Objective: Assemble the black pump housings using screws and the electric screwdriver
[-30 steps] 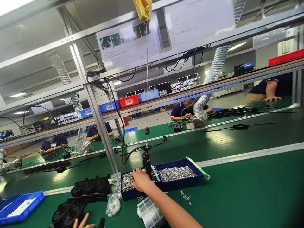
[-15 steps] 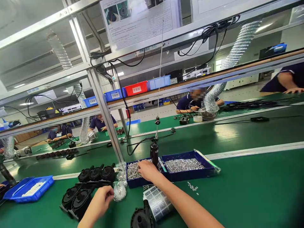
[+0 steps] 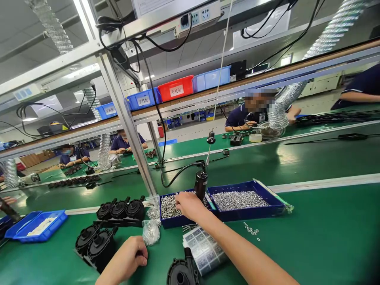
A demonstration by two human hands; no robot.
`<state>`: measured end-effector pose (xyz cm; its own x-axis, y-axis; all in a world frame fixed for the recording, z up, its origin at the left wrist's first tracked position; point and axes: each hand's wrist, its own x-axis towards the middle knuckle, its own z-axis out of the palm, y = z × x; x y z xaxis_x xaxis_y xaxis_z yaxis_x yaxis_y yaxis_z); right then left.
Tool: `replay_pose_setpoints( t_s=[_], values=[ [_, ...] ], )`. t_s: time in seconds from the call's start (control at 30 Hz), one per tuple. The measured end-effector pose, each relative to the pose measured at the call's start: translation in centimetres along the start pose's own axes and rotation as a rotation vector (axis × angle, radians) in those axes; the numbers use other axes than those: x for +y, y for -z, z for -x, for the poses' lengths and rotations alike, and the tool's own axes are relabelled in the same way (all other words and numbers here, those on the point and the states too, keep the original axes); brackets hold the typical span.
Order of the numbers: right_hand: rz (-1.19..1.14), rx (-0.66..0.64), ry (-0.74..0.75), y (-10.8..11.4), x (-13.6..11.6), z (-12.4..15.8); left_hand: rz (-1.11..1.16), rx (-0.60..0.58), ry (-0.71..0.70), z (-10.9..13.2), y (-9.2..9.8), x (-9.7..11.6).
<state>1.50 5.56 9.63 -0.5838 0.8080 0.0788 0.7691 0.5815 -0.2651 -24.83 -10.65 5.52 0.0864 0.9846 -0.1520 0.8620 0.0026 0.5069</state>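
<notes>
My right hand (image 3: pixel 191 206) reaches into the blue tray of silver screws (image 3: pixel 170 206), its fingers bent down and their tips hidden. Just behind it a black electric screwdriver (image 3: pixel 201 183) hangs upright on a cord. My left hand (image 3: pixel 132 255) is closed low over the green bench, thumb against the curled fingers; anything inside is hidden. It lies between black pump housings (image 3: pixel 101 246) and a clear bag of small metal parts (image 3: pixel 151 232). Another black pump housing (image 3: pixel 181 273) stands at the bottom edge, beside a sheet printed with a grid of pictures (image 3: pixel 204 249).
Right of the screws stands a blue tray of small nuts or washers (image 3: pixel 240 201), with loose metal rings (image 3: pixel 251 229) before it. A blue bin of pale parts (image 3: pixel 41 229) is at far left. A metal post (image 3: pixel 127 126) rises behind; co-workers sit across the bench.
The view has tilted down and shifted slightly. My left hand has drawn a little lower, away from the clear bag. My right hand stays at the screw tray.
</notes>
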Motion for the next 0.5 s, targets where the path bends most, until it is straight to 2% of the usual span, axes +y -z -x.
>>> replay_pose_setpoints(
  t_s=[0.1, 0.27, 0.43, 0.5],
  values=[
    [-0.003, 0.031, 0.011, 0.2, 0.0, 0.2, -0.093, 0.012, -0.037, -0.5, -0.9, 0.3],
    [-0.025, 0.084, 0.034, 0.7, -0.1, 0.8, -0.152, -0.004, -0.068, -1.6, -2.6, -0.3],
    [-0.064, 0.049, 0.064, 1.0, 0.1, 1.1, -0.196, -0.014, -0.163, -2.2, -3.5, -0.4],
    [-0.083, 0.029, 0.061, 1.0, 0.1, 1.0, -0.233, -0.037, -0.16, -1.8, -3.9, -0.1]
  ],
)
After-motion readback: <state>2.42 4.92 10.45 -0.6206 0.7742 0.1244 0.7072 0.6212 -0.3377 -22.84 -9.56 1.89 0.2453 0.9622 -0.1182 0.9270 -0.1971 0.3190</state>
